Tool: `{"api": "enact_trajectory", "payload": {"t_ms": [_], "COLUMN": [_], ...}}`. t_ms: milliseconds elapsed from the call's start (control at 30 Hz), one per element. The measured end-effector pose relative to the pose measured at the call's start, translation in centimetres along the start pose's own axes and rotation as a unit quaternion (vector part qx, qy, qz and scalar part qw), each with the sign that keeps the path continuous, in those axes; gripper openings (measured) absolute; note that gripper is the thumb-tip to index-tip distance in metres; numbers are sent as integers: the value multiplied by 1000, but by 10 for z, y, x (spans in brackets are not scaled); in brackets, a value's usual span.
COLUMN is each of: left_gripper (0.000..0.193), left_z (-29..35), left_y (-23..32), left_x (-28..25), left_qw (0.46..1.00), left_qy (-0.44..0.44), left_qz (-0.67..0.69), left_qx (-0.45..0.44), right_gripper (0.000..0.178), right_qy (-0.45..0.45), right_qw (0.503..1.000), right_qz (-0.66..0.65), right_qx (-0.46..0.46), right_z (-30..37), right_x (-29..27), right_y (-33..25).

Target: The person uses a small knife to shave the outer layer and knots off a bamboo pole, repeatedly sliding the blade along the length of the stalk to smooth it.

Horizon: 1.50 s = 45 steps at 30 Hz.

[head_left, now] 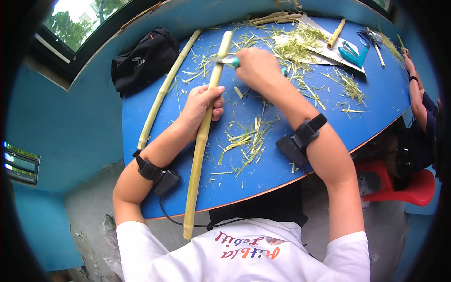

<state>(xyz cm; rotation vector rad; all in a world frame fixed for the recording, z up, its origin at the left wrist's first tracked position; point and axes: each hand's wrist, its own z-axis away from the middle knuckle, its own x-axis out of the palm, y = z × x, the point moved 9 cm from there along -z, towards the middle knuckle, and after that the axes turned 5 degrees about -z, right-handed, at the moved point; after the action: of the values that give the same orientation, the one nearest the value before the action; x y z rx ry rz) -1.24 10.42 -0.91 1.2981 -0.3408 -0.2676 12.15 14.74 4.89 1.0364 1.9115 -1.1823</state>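
A long pale-yellow bamboo pole [199, 155] slants across the near part of the table, its lower end reaching past the edge towards my shirt. My left hand [199, 107] is wrapped round it at mid-length, thumb along the top. Higher up, the metal blade of a teal-handled tool [230, 61] rests against the pole near its far end. My right hand [258, 68] is closed on that handle; its fist hides most of the tool, so the exact kind of blade is unclear. Loose green-yellow shavings [249, 141] lie just right of the pole.
A second bamboo pole [164, 89] and a black bag [143, 61] lie at left on the blue table [272, 164]. Far right hold a shavings heap [300, 42], a short bamboo piece [336, 34], a teal tool [352, 55]. Another person's arm [416, 89] and a red chair [413, 188] are rightmost.
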Motion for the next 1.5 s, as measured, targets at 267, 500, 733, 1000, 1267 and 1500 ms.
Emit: {"api": "enact_trajectory", "payload": {"t_ms": [267, 500, 733, 1000, 1267, 1500], "left_gripper": [24, 21, 17, 26, 26, 25], "left_z": [0, 4, -3, -4, -8, -7], "left_y": [-2, -2, -4, -20, -21, -13], "left_x": [7, 15, 10, 24, 29, 33], "left_qw": [997, 995, 998, 990, 993, 991], "left_qy": [-75, -27, -22, -58, -55, -78], "left_qz": [-4, 93, 37, -15, -34, -86], "left_qx": [-28, -39, -41, -126, -100, -68], "right_gripper": [23, 24, 18, 18, 19, 20], "right_qy": [39, -12, -37, -67, -141, -108], "right_qw": [998, 999, 999, 993, 980, 988], "right_qz": [6, -22, 21, 87, 131, 100], "right_qx": [46, 36, -5, 38, 51, 53], "right_z": [-10, -2, 9, 4, 13, 9], "right_x": [-14, -1, 1, 7, 1, 0], "right_y": [34, 27, 5, 22, 16, 35]}}
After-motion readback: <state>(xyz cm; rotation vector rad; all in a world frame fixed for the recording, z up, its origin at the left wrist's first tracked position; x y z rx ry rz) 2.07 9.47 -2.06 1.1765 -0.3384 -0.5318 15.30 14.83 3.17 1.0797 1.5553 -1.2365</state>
